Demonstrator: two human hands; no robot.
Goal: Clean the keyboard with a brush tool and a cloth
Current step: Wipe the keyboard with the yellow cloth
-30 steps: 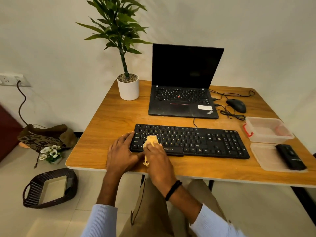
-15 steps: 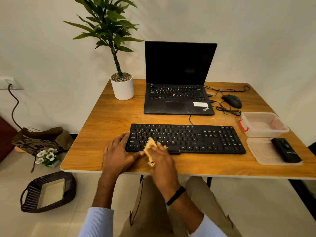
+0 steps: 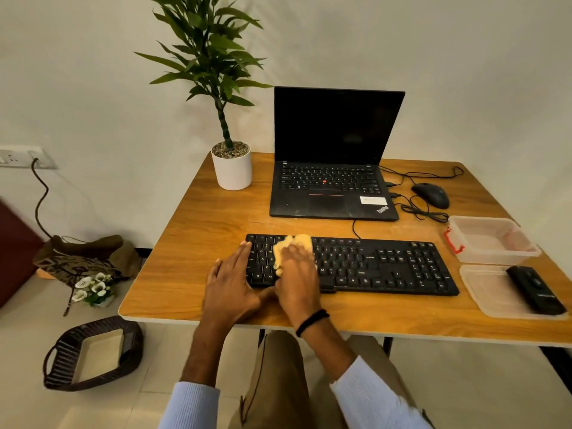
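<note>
We see the black keyboard (image 3: 387, 264) lying across the near middle of the wooden surface (image 3: 192, 249), its cable running to the far side toward the open laptop (image 3: 334, 187). The left hand (image 3: 232, 283) lies flat and relaxed, fingers straight, with its fingertips on the keyboard's left end and its palm on the surface. The right hand (image 3: 297, 274) is blurred. Its fingers curve over a crumpled yellow cloth (image 3: 294, 243) and hold it down on the keys at the far left part of the keyboard. The thumb is hidden, and so is most of the cloth, which bulges out only at the far and left sides of the fingers. The keys beneath both hands are covered. To the right, a clear container (image 3: 492, 243) sits beside a flat clear lid (image 3: 492, 295), which carries a black oblong object (image 3: 535, 289) that we cannot identify. A potted plant (image 3: 232, 168) stands at the far left, its top cut off by the frame.
</note>
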